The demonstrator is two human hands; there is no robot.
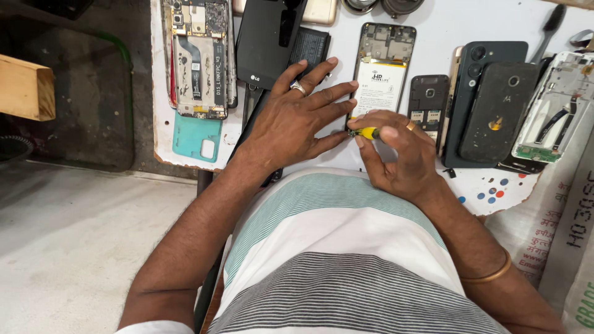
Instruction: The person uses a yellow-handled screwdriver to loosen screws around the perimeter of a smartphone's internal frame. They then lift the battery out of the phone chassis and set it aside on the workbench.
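Right hand (402, 158): fingers pinched on yellow screwdriver (369, 132). Left hand (296, 120): fingers spread flat, holding nothing, bracing opened phone (382, 71). Risk: tip slips, gouges white battery (378, 86).

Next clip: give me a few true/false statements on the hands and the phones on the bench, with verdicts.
1. The right hand pinches a yellow tool. True.
2. The left hand is lifted clear of the bench. False: it lies flat, fingers spread, beside the open phone.
3. The open phone shows a white battery. True.
4. The teal cover lies right of the open phone. False: it lies far left.
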